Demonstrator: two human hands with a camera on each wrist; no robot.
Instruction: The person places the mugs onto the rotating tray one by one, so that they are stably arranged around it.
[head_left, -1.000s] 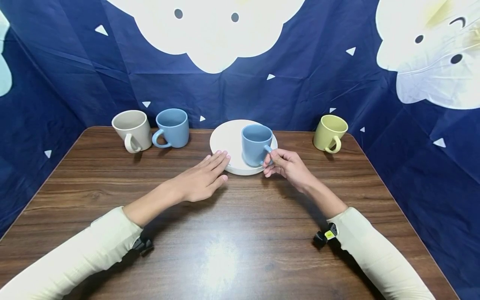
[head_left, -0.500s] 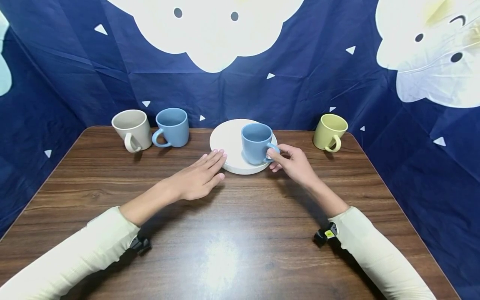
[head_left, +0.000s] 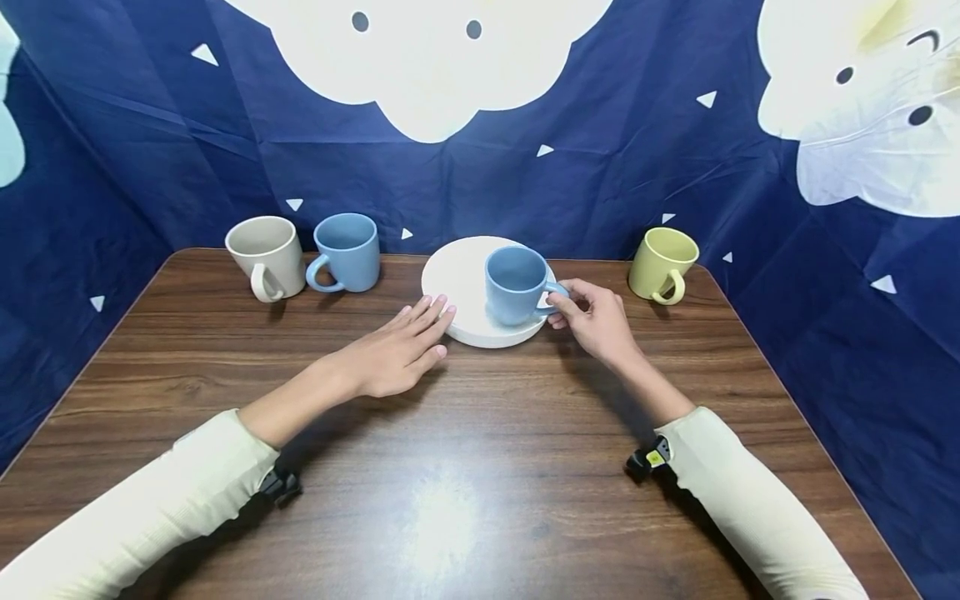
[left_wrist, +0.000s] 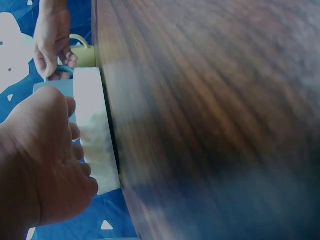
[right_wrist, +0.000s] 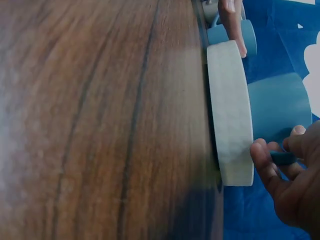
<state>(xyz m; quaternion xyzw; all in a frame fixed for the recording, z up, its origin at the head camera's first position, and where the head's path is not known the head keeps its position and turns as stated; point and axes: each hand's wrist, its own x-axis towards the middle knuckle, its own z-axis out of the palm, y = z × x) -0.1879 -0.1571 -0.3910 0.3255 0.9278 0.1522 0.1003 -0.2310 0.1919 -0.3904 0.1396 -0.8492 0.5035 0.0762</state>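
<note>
A blue mug (head_left: 514,287) stands upright on the right part of a round white plate (head_left: 459,279) with a raised side. My right hand (head_left: 600,321) pinches the mug's handle between thumb and fingers; the handle points right. In the right wrist view the mug (right_wrist: 280,107) sits against the plate's top, with the thumb over its handle. My left hand (head_left: 393,354) lies flat with straight fingers, its fingertips at the plate's front left rim. The left wrist view shows that hand (left_wrist: 55,160) from the palm side, in front of the plate (left_wrist: 95,130), hiding part of the mug.
A grey-white mug (head_left: 266,254) and a second blue mug (head_left: 348,252) stand at the back left of the wooden table (head_left: 480,433). A yellow-green mug (head_left: 662,262) stands at the back right. Behind the table hangs a blue cloth (head_left: 337,158) with white clouds.
The blue mug's handle has turned from front right to pointing right, and my right hand has swung with it, rightward and slightly back. My left hand has shifted slightly left.
</note>
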